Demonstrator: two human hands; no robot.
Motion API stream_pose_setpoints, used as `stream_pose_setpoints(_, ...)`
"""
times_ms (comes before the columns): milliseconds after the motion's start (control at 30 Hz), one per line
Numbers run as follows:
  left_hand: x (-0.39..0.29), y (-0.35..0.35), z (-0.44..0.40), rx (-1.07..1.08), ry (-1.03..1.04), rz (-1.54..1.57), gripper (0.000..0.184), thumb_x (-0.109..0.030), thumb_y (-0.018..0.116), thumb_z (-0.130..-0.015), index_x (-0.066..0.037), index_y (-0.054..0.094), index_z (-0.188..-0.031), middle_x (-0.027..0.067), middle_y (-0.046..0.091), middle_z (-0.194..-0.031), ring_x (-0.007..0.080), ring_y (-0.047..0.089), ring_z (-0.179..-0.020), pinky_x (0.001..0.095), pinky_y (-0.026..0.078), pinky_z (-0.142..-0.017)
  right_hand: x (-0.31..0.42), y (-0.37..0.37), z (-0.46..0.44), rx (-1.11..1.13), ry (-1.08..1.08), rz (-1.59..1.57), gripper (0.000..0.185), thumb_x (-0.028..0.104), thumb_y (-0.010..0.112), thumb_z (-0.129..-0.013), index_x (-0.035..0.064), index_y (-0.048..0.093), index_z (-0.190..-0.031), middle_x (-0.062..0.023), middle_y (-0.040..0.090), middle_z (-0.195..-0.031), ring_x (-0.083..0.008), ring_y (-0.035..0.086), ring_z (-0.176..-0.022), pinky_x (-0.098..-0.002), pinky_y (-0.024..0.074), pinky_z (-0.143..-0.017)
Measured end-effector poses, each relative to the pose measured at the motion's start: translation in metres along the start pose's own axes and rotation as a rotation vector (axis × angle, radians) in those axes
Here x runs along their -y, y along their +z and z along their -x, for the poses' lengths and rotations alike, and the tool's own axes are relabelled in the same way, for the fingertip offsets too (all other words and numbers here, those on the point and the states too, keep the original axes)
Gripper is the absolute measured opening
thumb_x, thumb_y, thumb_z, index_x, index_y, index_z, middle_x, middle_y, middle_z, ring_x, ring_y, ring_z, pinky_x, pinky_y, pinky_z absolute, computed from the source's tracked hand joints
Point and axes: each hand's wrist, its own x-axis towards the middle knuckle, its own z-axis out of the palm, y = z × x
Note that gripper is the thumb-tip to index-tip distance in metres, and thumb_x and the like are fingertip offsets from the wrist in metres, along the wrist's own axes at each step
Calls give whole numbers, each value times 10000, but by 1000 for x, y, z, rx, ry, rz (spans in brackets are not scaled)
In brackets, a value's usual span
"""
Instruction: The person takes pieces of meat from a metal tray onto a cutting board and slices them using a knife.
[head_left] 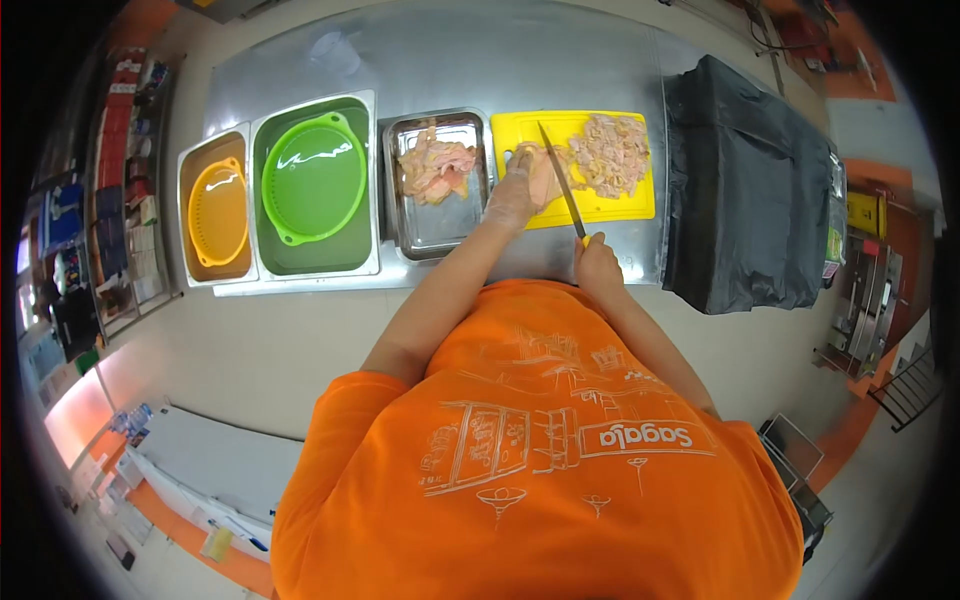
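My left hand [512, 195], in a clear plastic glove, grips a piece of raw chicken [541, 178] at the left side of the yellow cutting board [606, 208]. In my right hand [598, 264] is the yellow handle of a long knife [562, 182]. Its blade slants up and to the left across the board, along the right side of the chicken piece. A heap of small cut chicken pieces [611, 155] covers the board's right part. Left of the board, a steel tray [436, 238] holds larger raw chicken pieces [437, 166].
Two steel pans stand at the table's left, one with a green basket [314, 178] and one with an orange basket [217, 211], both in liquid. To the right rises a large black-covered box [745, 185]. The metal table's [450, 60] front edge lies close to my body.
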Motion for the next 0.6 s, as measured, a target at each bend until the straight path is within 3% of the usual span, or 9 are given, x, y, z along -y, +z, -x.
stream_pose_setpoints(100, 3, 4, 0, -8, 6, 37, 878, -191, 759, -843, -1, 280, -1554, 222, 282, -1627, 389, 514, -1356, 436, 511, -1069, 12, 19, -30, -57, -16, 9, 466, 373, 483, -1056, -84, 486, -1145, -338, 686, -936, -502, 698, -871, -568, 576, -761)
stream_pose_setpoints(200, -4, -6, 5, 21, 2, 102, 882, -187, 738, -857, 28, 256, -1563, 233, 273, -1629, 381, 430, -1436, 401, 448, -1144, 22, 22, -35, -53, 11, -3, 482, 378, 477, -1057, -94, 490, -1153, -347, 685, -936, -500, 698, -875, -577, 569, -767)
stream_pose_setpoints(267, 47, 48, -13, -25, 178, -237, 867, -195, 715, -877, 55, 248, -1564, 249, 271, -1626, 380, 323, -1497, 373, 367, -1204, 10, 28, -18, -58, 50, -9, 471, 374, 470, -1061, -91, 493, -1138, -348, 687, -929, -499, 697, -880, -583, 565, -773)
stream_pose_setpoints(333, 45, 51, -19, -1, 183, -318, 855, -206, 697, -894, 78, 245, -1562, 266, 267, -1623, 380, 223, -1541, 347, 289, -1248, 7, 27, -15, -38, 52, -17, 470, 376, 474, -1058, -88, 494, -1136, -353, 687, -934, -501, 696, -884, -589, 560, -783)
stream_pose_setpoints(400, -5, -3, 2, 125, 25, -149, 846, -218, 685, -908, 97, 246, -1559, 285, 262, -1620, 382, 128, -1568, 323, 216, -1277, 9, 30, -20, -39, 27, -29, 475, 381, 479, -1055, -87, 494, -1137, -358, 685, -942, -505, 694, -889, -593, 556, -792)
stream_pose_setpoints(500, -9, -7, 6, 160, 3, -148, 811, -248, 661, -924, 91, 275, -1552, 297, 261, -1616, 387, 132, -1567, 329, 206, -1280, 30, 22, -60, -53, 9, -50, 494, 397, 495, -1046, -87, 493, -1149, -368, 680, -969, -519, 688, -900, -595, 550, -806)
stream_pose_setpoints(600, -21, -17, 5, 169, 58, -265, 812, -267, 657, -923, 87, 284, -1551, 303, 233, -1626, 392, 149, -1562, 333, 208, -1280, 8, 25, -40, -16, 7, -93, 497, 397, 490, -1048, -86, 495, -1164, -362, 683, -962, -514, 691, -904, -591, 552, -805)
